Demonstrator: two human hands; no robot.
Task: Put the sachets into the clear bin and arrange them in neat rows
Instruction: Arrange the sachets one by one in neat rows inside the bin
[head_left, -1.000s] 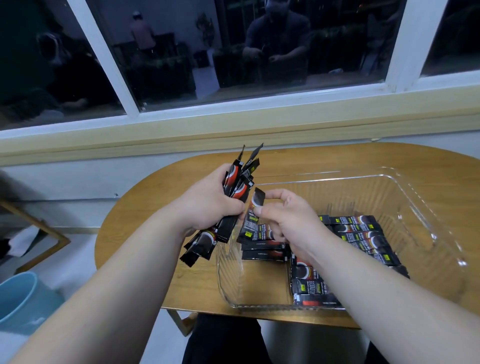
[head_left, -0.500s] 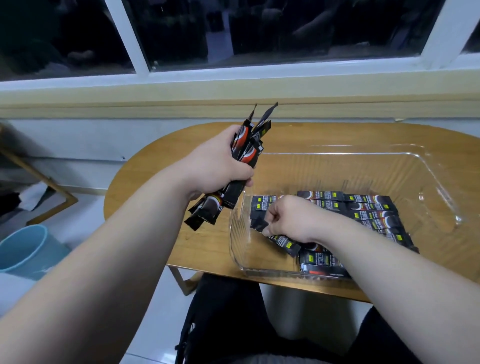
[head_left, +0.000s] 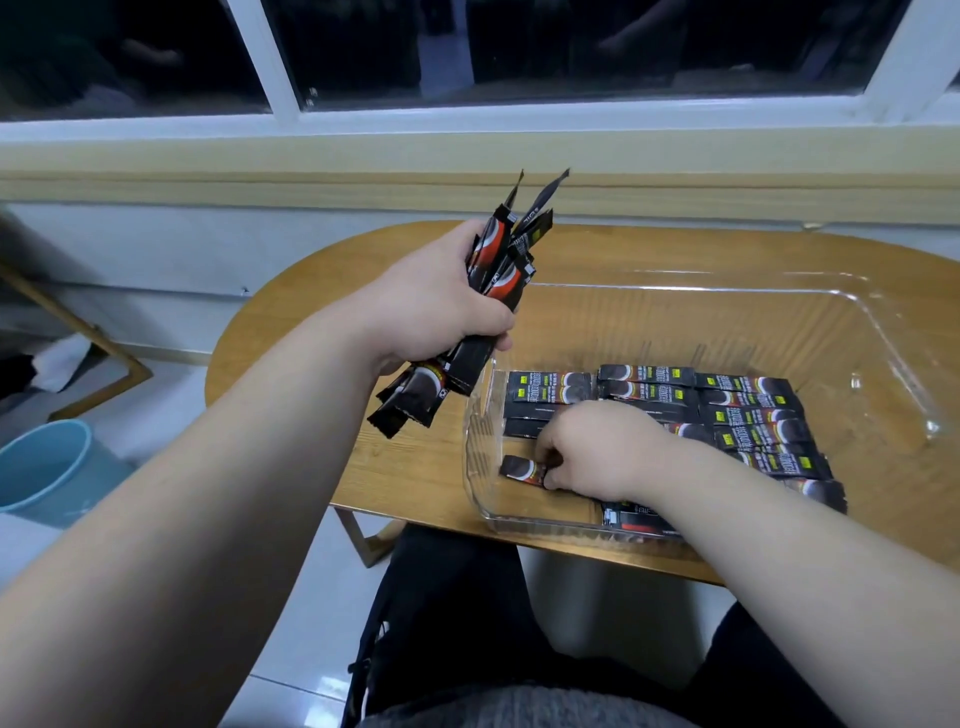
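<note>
1. The right hand has gone down into the clear bin; its grip pinches one sachet.
2. The left hand holds a bunch of sachets tight in its grip.
3. Rows of sachets lie in the bin.

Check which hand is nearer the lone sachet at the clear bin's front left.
Right. The right hand is in the clear bin, pinching that lone sachet. The left hand is raised outside the bin's left wall, gripping a bundle of sachets.
</note>
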